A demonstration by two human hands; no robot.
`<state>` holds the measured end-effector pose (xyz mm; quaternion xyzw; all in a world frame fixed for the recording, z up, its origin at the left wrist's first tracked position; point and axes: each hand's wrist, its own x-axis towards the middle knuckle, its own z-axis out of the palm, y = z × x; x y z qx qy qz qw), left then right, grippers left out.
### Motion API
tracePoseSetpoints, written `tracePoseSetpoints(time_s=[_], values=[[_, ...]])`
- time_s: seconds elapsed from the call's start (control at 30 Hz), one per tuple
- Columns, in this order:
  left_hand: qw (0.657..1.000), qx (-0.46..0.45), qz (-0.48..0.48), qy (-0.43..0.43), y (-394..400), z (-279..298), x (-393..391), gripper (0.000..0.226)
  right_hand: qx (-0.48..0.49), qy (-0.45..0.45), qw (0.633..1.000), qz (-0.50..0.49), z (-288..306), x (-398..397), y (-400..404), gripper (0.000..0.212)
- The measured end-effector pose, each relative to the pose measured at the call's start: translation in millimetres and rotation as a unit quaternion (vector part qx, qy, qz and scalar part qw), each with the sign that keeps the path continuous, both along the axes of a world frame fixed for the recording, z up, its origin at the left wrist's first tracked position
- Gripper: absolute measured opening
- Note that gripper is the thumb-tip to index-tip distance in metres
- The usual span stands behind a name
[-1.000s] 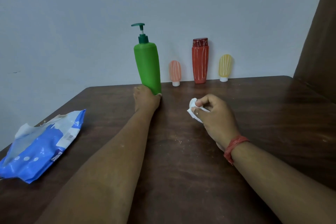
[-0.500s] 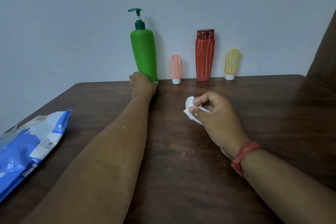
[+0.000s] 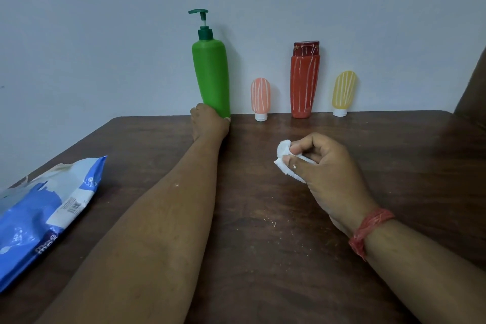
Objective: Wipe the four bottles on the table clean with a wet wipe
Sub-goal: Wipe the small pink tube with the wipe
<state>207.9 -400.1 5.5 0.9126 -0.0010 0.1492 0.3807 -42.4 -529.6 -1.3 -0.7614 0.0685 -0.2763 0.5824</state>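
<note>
A: Where did the green pump bottle (image 3: 211, 79) stand when you looked?

B: Upright at the far edge of the table (image 3: 263, 258), against the wall (image 3: 105, 34), its long axis vertical with a slight lean. The left hand (image 3: 209, 122) was wrapped around its base, fingers closed on it, arm stretched straight forward.

A: And the other hand?

B: The right hand (image 3: 326, 166) sat nearer the person, to the right of the left forearm and short of the bottles. It was curled tight, pinching a crumpled wet wipe (image 3: 285, 159) between thumb and fingers.

A: So which way did the wipe have to go?

B: Forward and to the left, I'd judge, to reach the green bottle's body. The bare tabletop between them looked open, nothing in the path.

A: What else was in the row?

B: To the right of the green one, a small pink tube (image 3: 260, 98) standing on its white cap, then a tall red bottle (image 3: 305, 81), then a small yellow tube (image 3: 343, 92), also cap down. The red bottle and both tubes carried pale streaks; the green one showed none.

A: Anything off to the side?

B: A blue wet wipe packet (image 3: 44, 216) lay at the left edge of the table, well apart from both hands.
</note>
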Motion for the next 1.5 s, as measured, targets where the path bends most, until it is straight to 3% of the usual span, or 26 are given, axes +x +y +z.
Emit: tracePoseSetpoints(time_s=[0.13,0.2,0.33,0.47,1.0,1.2,1.5], values=[[0.998,-0.005,0.038,-0.039,5,1,-13,0.079,-0.003,-0.001,1.000,0.004,-1,1,-1,0.014],[0.997,-0.003,0.028,-0.078,4,2,-20,0.063,0.003,-0.007,1.000,0.005,-1,1,-1,0.016],[0.991,0.043,-0.087,-0.091,-18,-1,-39,0.031,0.015,-0.012,1.000,-0.004,-1,0,-1,0.015],[0.980,0.079,-0.160,-0.088,-43,-5,-47,0.041,0.019,-0.013,1.000,-0.008,-2,1,-2,0.017],[0.990,0.076,-0.113,-0.031,-76,0,-23,0.063,0.030,-0.024,0.999,-0.014,-5,4,-2,0.012],[0.985,0.109,-0.128,-0.033,-77,2,-19,0.052,0.052,-0.039,0.998,-0.010,-8,5,-5,0.012],[0.980,0.070,-0.185,-0.029,-44,1,-64,0.044,0.046,-0.044,0.998,-0.010,-5,1,-5,0.017]])
